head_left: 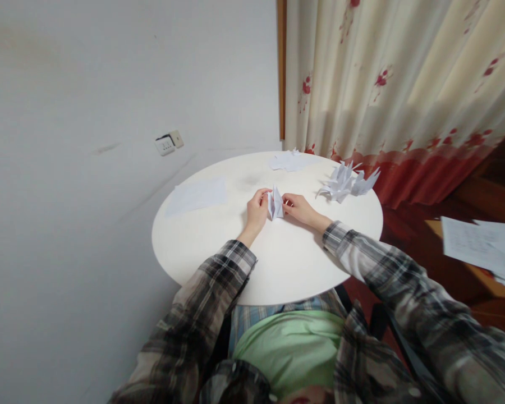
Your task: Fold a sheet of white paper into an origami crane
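Note:
A small piece of folded white paper [276, 203] stands upright over the middle of the round white table [294, 269], its pointed tip upward. On its left side, my left hand [258, 209] grips it between thumb and fingers. From the right, my right hand [297, 206] pinches its other side, with the fingers curled in. The fingertips of both hands are partly hidden by the paper. Several folded paper pieces with pointed ends, like paper cranes [340, 182], lie in a cluster at the table's right, beyond my right hand.
Flat white sheets [197, 195] lie at the table's left. More paper scraps [290, 161] rest at the far edge. A wall with a socket [165, 146] borders the left, a curtain [382, 112] the back right. Papers [482, 244] lie on wooden furniture at right.

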Tool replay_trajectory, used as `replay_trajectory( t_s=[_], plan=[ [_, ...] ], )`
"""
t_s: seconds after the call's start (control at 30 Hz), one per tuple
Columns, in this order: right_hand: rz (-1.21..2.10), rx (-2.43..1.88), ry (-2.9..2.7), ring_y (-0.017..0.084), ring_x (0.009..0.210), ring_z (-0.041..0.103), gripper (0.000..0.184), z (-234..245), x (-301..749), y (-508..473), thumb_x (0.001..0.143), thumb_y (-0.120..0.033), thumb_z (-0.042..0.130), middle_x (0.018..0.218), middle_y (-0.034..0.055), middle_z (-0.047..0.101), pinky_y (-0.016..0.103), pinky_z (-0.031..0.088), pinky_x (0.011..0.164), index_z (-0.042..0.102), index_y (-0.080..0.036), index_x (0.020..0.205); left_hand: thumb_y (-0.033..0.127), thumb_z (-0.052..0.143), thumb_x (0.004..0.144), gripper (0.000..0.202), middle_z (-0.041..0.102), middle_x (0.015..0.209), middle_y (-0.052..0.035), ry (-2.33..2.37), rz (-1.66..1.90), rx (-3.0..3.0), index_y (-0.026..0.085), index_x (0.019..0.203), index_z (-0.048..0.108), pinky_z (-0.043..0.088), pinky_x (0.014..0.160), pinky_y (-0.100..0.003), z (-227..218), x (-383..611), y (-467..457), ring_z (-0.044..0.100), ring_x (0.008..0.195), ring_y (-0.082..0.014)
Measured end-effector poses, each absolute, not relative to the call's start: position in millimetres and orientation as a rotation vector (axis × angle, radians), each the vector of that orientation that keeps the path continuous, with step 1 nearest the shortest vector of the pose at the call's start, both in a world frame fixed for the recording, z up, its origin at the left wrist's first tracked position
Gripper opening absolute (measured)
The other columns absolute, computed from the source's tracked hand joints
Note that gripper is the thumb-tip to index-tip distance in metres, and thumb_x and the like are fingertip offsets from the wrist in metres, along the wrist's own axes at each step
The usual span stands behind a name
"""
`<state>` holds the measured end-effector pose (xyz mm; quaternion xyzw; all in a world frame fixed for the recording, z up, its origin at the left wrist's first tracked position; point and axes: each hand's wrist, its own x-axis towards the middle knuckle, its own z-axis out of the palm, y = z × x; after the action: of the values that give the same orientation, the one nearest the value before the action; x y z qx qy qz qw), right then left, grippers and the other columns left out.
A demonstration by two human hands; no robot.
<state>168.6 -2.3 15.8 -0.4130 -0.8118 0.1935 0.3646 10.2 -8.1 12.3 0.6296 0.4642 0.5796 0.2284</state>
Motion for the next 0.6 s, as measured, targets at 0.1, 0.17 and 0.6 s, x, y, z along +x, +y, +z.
replay_trajectory(
  t_s=[0.1, 0.17, 0.6],
  plan=[
    [0.502, -1.063, -2.092, 0.011, 0.063, 0.05, 0.011, 15.0, 168.5, -1.3, 0.08, -0.02, 0.049, 0.067, 0.0, 0.06, 0.022, 0.037, 0.063, 0.058, -0.015, 0.077, 0.024, 0.042, 0.085, 0.021, 0.067, 0.089, -0.0035, 1.283, 1.588, 1.73, 0.02, 0.093, 0.061, 0.049, 0.073, -0.026, 12.9, 10.4, -8.7, 0.061, 0.084, -0.0146],
    [0.498, -1.058, -2.096, 0.011, 0.064, 0.051, 0.011, 14.2, 168.4, -0.3, 0.08, -0.021, 0.049, 0.068, 0.0003, 0.06, 0.022, 0.037, 0.063, 0.058, -0.015, 0.077, 0.024, 0.042, 0.085, 0.021, 0.067, 0.09, -0.0035, 1.287, 1.586, 1.728, 0.02, 0.093, 0.061, 0.049, 0.073, -0.026, 13.1, 10.5, -9.0, 0.061, 0.085, -0.0145],
    [0.501, -1.056, -2.092, 0.011, 0.063, 0.051, 0.012, 14.6, 168.2, -1.1, 0.079, -0.02, 0.048, 0.067, 0.0, 0.059, 0.022, 0.037, 0.063, 0.058, -0.015, 0.077, 0.024, 0.042, 0.085, 0.021, 0.067, 0.089, -0.0038, 1.285, 1.591, 1.726, 0.02, 0.092, 0.061, 0.049, 0.073, -0.026, 13.4, 10.3, -9.8, 0.061, 0.084, -0.0143]
  ],
)
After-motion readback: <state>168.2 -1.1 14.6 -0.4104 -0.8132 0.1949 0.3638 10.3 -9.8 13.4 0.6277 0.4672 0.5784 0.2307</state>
